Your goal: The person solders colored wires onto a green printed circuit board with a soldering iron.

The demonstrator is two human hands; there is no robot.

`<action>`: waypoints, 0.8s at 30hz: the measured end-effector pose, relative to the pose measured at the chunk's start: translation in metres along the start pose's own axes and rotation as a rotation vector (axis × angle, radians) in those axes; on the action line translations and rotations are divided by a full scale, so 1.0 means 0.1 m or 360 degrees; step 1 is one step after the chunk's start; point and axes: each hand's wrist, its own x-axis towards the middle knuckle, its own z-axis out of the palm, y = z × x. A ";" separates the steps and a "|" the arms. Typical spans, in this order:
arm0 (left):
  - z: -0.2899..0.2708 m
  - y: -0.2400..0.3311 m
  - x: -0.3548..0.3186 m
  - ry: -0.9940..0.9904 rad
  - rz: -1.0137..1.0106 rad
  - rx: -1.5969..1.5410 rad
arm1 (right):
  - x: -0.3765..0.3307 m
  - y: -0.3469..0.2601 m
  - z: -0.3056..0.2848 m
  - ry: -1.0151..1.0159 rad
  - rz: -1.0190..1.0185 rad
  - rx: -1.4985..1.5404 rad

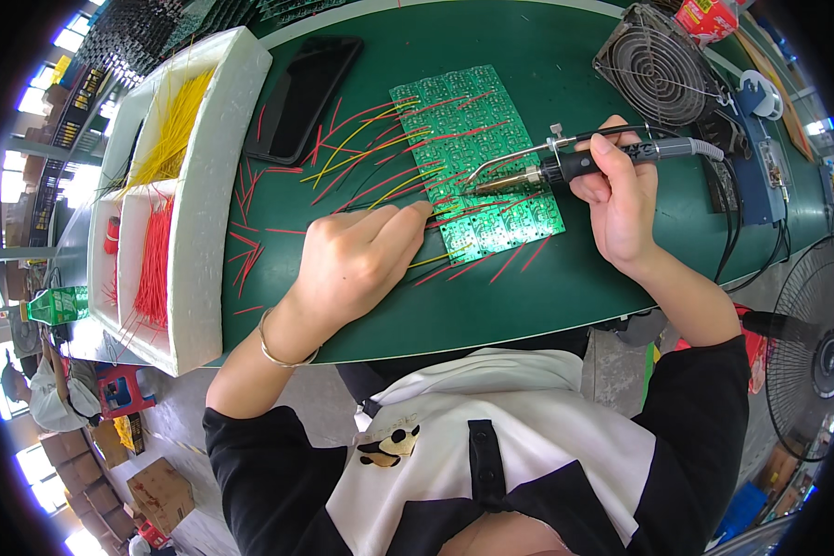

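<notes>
My right hand (623, 199) is closed round the black handle of a soldering iron (579, 165), which has a thin metal solder-feed tube clamped along it. The iron's tip points left and meets the green circuit board panel (486, 107) near its middle. At the panel's left edge, my left hand (357, 255) pinches a thin wire, mostly hidden by the fingers. Red wires (371, 178), yellow wires (343, 148) and a few black ones stick out from the panel's left side. A few red wires also lie by its near edge.
A white foam box (199, 222) on the left holds yellow wires (174, 125) and red wires (156, 264) in separate compartments. Beside it lie a black phone (306, 97) and loose red wires (247, 255). A square fan (653, 69) and a blue soldering station (760, 176) stand at right.
</notes>
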 end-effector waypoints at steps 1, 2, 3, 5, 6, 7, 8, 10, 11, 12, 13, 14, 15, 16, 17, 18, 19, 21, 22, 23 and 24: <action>0.00 0.00 0.00 -0.0001 0.0003 0.0008 | 0.00 0.00 0.00 0.0004 -0.0005 -0.0003; -0.01 0.01 0.01 -0.0002 0.0004 0.0006 | 0.00 0.00 0.00 0.0007 -0.0010 -0.0006; -0.02 0.01 0.03 0.0003 0.0000 0.0006 | 0.00 0.00 0.00 0.0009 -0.0010 -0.0006; -0.02 0.02 0.04 0.0008 -0.0004 0.0007 | 0.00 -0.01 0.02 0.0027 -0.0013 -0.0015; -0.01 0.01 0.04 0.0039 0.0004 0.0004 | 0.00 -0.01 0.01 0.0028 -0.0013 -0.0015; 0.00 0.01 0.04 0.0070 0.0013 0.0001 | 0.00 -0.01 0.01 0.0015 -0.0015 -0.0014; -0.01 0.01 0.04 0.0071 0.0014 0.0000 | 0.00 -0.01 0.01 0.0003 -0.0017 -0.0013; -0.03 0.03 0.06 0.0086 -0.0018 -0.0017 | 0.00 -0.01 0.01 0.0002 -0.0016 -0.0011; -0.02 0.03 0.07 0.0086 -0.0018 -0.0017 | 0.00 -0.01 0.01 0.0001 -0.0014 -0.0009; -0.02 0.03 0.07 0.0104 -0.0023 -0.0032 | 0.00 -0.01 0.01 0.0002 -0.0014 -0.0009; -0.02 0.03 0.07 0.0123 -0.0028 -0.0048 | 0.00 -0.01 0.01 0.0007 -0.0008 -0.0011; -0.02 0.03 0.07 0.0123 -0.0028 -0.0048 | 0.00 -0.01 0.01 0.0013 -0.0003 -0.0013; -0.01 0.02 0.07 0.0135 -0.0032 -0.0061 | 0.00 -0.01 0.01 0.0012 -0.0002 -0.0013; 0.00 0.02 0.07 0.0149 -0.0034 -0.0074 | 0.00 -0.01 0.00 0.0003 -0.0005 -0.0019; -0.01 0.02 0.07 0.0149 -0.0033 -0.0075 | 0.00 0.00 0.00 -0.0006 -0.0007 -0.0025; -0.02 0.03 0.08 0.0147 -0.0054 -0.0103 | 0.00 -0.01 0.00 -0.0006 -0.0007 -0.0025; -0.03 0.04 0.09 0.0144 -0.0074 -0.0131 | 0.00 0.00 -0.01 0.0002 -0.0016 -0.0017; -0.06 0.05 0.11 0.0150 -0.0105 -0.0145 | 0.01 0.00 -0.01 0.0010 -0.0025 -0.0008; -0.06 0.06 0.11 0.0155 -0.0134 -0.0158 | 0.01 -0.01 0.00 0.0018 -0.0029 -0.0006; -0.07 0.06 0.11 0.0155 -0.0134 -0.0158 | 0.01 -0.01 0.00 0.0027 -0.0034 -0.0004; -0.07 0.05 0.11 0.0151 -0.0157 -0.0133 | 0.01 -0.01 -0.01 0.0028 -0.0034 -0.0004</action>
